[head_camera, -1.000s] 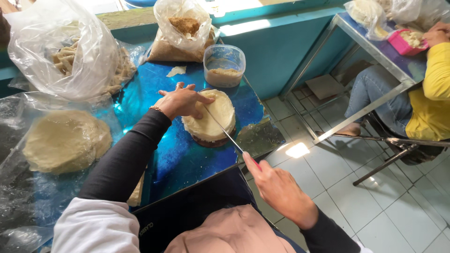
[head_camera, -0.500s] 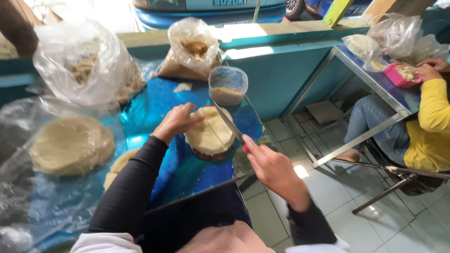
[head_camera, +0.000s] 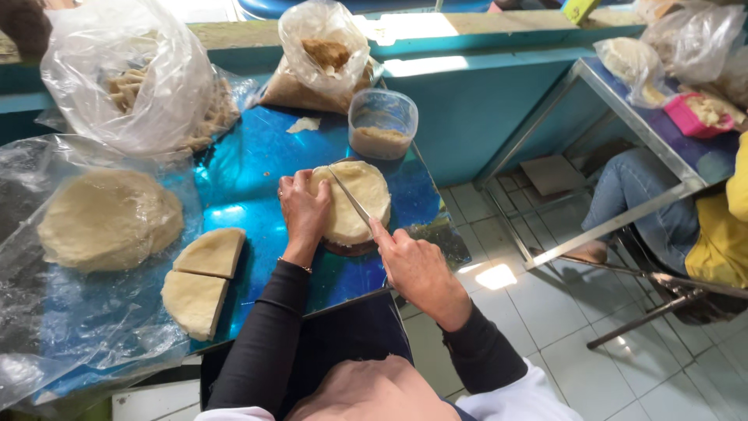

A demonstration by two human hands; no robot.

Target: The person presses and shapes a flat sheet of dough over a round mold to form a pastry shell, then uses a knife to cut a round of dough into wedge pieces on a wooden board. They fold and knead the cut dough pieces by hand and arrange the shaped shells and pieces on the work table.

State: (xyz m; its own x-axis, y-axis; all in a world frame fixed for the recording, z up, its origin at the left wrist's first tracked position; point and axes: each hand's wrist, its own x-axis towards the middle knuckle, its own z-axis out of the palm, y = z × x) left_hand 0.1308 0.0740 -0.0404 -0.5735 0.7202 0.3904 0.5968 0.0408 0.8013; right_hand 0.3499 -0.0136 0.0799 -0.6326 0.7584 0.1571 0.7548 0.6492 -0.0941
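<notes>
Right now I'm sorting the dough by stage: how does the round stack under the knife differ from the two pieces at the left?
The round stack is a full disc; the two pieces are wedge-shaped cuts with straight edges. The left hand presses the round stack while the right hand lays a knife across it; the two pieces lie untouched. Both are pale, flat dough on the blue table.

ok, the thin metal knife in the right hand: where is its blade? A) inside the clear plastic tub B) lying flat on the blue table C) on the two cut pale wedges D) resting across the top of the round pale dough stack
D: the right hand holds the thin metal knife with its blade across the top of the round pale dough stack, which the left hand steadies at its left edge.
</notes>
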